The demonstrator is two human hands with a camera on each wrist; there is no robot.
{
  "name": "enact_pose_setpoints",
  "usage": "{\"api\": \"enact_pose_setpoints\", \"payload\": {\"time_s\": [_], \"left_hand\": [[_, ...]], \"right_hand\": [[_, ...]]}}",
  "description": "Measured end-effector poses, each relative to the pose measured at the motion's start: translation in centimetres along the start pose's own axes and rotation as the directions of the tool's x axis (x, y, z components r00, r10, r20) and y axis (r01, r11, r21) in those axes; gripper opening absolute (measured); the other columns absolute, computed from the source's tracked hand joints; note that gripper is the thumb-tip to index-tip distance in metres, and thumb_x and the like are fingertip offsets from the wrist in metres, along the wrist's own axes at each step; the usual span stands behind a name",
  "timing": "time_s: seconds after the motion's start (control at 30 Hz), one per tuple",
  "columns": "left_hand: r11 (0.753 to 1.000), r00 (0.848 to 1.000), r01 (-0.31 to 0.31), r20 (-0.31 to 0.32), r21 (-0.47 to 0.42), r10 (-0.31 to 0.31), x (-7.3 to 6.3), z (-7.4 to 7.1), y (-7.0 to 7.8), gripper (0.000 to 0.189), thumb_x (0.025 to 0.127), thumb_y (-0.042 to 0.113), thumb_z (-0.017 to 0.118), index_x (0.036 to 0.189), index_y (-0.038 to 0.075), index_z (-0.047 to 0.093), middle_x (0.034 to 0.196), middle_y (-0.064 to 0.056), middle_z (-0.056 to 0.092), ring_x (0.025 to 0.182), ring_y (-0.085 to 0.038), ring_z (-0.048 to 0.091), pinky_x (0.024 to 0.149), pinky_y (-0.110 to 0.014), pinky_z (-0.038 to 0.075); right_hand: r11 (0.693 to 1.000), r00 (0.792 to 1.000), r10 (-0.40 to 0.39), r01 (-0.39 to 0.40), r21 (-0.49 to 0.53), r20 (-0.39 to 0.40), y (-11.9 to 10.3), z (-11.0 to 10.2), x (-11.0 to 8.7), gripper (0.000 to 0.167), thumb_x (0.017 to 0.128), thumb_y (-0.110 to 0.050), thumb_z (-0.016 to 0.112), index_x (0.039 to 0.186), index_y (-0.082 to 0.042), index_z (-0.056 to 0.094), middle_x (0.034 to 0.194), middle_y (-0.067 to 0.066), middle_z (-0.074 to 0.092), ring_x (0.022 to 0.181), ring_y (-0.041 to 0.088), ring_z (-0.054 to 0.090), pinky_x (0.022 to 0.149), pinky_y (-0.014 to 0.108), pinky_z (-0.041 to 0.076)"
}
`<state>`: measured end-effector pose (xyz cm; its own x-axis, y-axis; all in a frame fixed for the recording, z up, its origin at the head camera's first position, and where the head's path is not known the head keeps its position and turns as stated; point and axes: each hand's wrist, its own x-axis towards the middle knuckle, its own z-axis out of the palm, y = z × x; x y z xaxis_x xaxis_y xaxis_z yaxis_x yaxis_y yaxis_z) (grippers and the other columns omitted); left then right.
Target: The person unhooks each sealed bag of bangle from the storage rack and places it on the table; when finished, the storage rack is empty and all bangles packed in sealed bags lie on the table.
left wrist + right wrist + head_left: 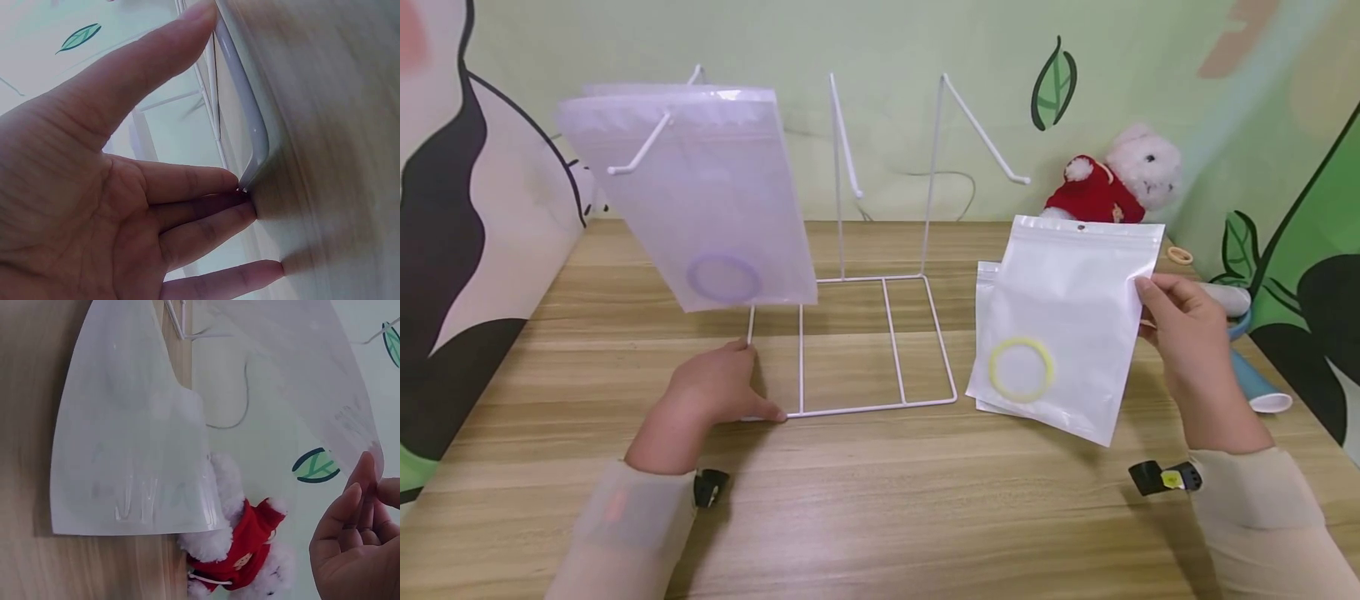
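Note:
My right hand [1191, 333] pinches the upper right edge of a flat white zip bag [1078, 308], which has a small hang hole and a yellow ring [1021, 369] showing through its front. In the right wrist view, fingertips and thumb meet at the edge of the bag [325, 369]. A second white bag [131, 456] lies behind it, mostly covered in the head view. At the front left corner of a white wire rack [880, 407], my left hand [711, 383] rests with straight fingers; its thumb touches the front wire [240, 81].
Frosted bags [722, 192] hang from the rack's left hook, with a purple ring [724, 278] visible. Two more hooks [988, 133] stick out bare. A plush toy [1097, 192] in red sits at the back right, near an orange ring [1180, 255] and blue and white rolls [1258, 383].

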<state>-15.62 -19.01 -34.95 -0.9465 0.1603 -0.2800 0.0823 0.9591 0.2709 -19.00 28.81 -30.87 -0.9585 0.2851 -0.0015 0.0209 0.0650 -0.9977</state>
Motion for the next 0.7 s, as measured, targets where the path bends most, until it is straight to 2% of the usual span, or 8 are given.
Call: {"api": "enact_pose_setpoints", "payload": {"time_s": [0.43, 0.57, 0.7], "left_hand": [[1.0, 1.0, -0.003, 0.006, 0.007, 0.003, 0.0, 0.0, 0.0, 0.094, 0.068, 0.052, 0.085, 0.13, -0.011, 0.052, 0.148, -0.029, 0.042, 0.119, -0.046, 0.055, 0.088, -0.054, 0.051], [1.0, 1.0, -0.003, 0.009, 0.008, 0.003, 0.0, 0.0, 0.0, 0.095, 0.069, 0.052, 0.085, 0.131, -0.012, 0.052, 0.148, -0.028, 0.042, 0.12, -0.046, 0.055, 0.089, -0.054, 0.05], [1.0, 1.0, -0.003, 0.01, 0.008, 0.003, 0.0, -0.1, 0.1, 0.096, 0.069, 0.052, 0.085, 0.133, -0.012, 0.05, 0.149, -0.028, 0.041, 0.122, -0.047, 0.053, 0.091, -0.055, 0.05]], "right_hand": [[0.995, 0.997, 0.064, -0.061, -0.077, 0.037, 1.7, -0.8, 1.4, 0.015, 0.099, -0.028, 0.06, 0.106, -0.016, 0.063, 0.097, -0.006, 0.059, 0.08, 0.006, 0.057, 0.064, 0.014, 0.05], [0.983, 0.997, 0.075, -0.068, -0.17, 0.031, 2.2, -0.8, 1.9, 0.013, 0.1, -0.03, 0.058, 0.105, -0.018, 0.062, 0.097, -0.006, 0.057, 0.081, 0.007, 0.055, 0.065, 0.014, 0.051], [0.952, 0.997, 0.077, -0.067, -0.3, 0.021, 2.7, -0.9, 2.3, 0.014, 0.101, -0.035, 0.055, 0.104, -0.022, 0.06, 0.098, -0.007, 0.055, 0.083, 0.006, 0.055, 0.066, 0.014, 0.051]]}}
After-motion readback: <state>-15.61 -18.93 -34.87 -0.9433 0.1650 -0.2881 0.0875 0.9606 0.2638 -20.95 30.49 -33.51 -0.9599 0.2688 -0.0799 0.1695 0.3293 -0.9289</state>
